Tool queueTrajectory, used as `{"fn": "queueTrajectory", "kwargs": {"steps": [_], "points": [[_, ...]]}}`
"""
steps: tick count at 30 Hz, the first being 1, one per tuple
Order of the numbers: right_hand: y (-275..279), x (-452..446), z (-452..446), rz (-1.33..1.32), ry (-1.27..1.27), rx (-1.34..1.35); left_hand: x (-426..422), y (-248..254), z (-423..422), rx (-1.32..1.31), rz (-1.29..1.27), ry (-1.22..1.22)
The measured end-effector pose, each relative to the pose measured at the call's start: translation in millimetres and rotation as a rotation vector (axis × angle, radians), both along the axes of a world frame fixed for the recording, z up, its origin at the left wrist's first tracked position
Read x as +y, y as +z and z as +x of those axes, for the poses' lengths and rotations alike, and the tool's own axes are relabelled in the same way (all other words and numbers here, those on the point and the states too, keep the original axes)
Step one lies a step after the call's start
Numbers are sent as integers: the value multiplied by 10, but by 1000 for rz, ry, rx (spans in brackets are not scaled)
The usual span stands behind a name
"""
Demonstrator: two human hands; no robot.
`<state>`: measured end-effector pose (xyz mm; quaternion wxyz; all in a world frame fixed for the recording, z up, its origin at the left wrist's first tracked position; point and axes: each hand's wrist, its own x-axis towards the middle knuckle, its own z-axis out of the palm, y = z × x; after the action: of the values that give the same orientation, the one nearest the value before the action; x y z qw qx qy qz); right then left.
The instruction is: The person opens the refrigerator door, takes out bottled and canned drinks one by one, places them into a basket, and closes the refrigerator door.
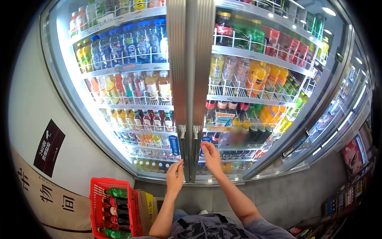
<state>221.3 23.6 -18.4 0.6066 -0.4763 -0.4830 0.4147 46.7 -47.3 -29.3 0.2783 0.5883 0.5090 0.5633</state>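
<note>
A glass-door drinks fridge stands in front of me with both doors shut. My left hand [174, 175] is raised by the lower end of the left door handle [183, 145], fingers bent loosely and holding nothing visible. Higher up, my right hand [211, 156] is just right of the right door handle [195, 145], in front of a blue label [206, 139]. Its fingers are half curled and look empty. Whether either hand touches its handle or the glass, I cannot tell. Behind the glass, shelves hold blue-capped water bottles [129, 42], orange drinks [256, 75] and red cans [278, 42].
At lower left stands a red basket [94, 211] with several green and dark soda bottles [116, 211]. A cardboard box [147, 207] is beside it. More glass fridge doors [338, 107] run to the right, and a rack of packaged goods [342, 199] stands at lower right.
</note>
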Motion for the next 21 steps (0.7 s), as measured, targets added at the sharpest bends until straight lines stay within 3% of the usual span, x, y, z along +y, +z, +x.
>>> {"fn": "queueTrajectory", "kwargs": {"steps": [4,6,8,10,11,14,21], "points": [[-27,88,-73,35,15,-60,-47,-41,78,28,-48,-64],[61,165,-135,-90,103,-138,26,-69,39,24,-17,-77],[103,297,-270,40,49,-118,125,-32,-29,33,-13,-74],[196,429,-319,-212,181,138,191,117,-121,90,27,-79],[220,459,-385,-215,176,189,218,155,-158,54,-13,-101],[-52,660,-405,-246,141,206,315,125,-256,6,-9,-129],[31,584,-566,-221,-16,217,368,57,-452,-3,-40,-211]]}}
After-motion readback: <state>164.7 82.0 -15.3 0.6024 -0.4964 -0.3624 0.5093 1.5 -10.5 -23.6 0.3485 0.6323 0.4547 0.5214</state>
